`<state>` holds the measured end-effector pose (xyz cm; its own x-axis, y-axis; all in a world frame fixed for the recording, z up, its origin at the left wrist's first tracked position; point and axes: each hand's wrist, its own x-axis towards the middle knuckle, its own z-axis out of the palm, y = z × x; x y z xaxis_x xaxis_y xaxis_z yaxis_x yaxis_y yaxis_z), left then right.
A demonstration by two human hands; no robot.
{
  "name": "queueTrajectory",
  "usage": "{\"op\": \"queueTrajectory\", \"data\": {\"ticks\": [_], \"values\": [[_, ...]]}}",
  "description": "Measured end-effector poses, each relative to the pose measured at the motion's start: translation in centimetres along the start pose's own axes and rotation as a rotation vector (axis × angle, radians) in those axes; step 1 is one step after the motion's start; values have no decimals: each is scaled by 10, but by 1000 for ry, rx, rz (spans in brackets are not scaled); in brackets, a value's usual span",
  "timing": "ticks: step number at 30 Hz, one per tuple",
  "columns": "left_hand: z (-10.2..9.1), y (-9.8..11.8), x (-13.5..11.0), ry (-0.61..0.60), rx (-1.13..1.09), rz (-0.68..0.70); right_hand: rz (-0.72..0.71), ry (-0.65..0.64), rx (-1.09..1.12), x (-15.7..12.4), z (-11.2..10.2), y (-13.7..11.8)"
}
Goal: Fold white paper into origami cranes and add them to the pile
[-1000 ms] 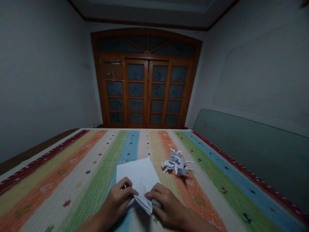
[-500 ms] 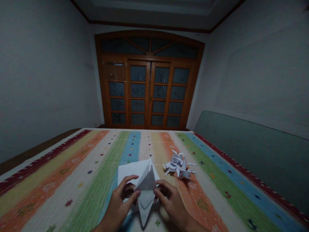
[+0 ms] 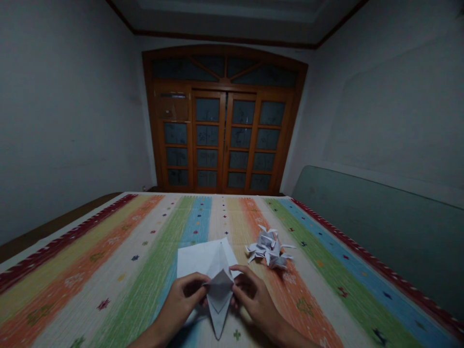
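Note:
A partly folded white paper piece [image 3: 219, 295], pointed at both ends, is held upright over the striped mat. My left hand [image 3: 183, 302] pinches its left edge and my right hand [image 3: 253, 299] pinches its right edge, fingers closed on the paper. A flat white sheet [image 3: 197, 261] lies on the mat just behind the hands.
A small pile of finished folded white paper figures [image 3: 268, 247] sits to the right on the colourful striped mat [image 3: 108, 270]. A green padded board [image 3: 380, 227] runs along the right wall. Wooden glass-paned doors [image 3: 223, 140] stand at the far end.
The folded piece went from lying low under my fingers to being raised and opened into a tall pointed shape; its upper flap has since come down a little between my hands.

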<state>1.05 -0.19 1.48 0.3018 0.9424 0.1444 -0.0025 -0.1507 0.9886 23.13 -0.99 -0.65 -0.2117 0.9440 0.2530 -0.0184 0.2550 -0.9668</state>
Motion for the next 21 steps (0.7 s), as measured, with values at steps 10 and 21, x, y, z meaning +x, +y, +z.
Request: {"op": "queueTrajectory", "data": {"ticks": [10, 21], "values": [[-8, -4, -1, -33, -46, -66, 23, -34, -51, -1, -6, 11], [-3, -12, 2, 0, -12, -130, 90, 2, -33, 1, 0, 10]]}}
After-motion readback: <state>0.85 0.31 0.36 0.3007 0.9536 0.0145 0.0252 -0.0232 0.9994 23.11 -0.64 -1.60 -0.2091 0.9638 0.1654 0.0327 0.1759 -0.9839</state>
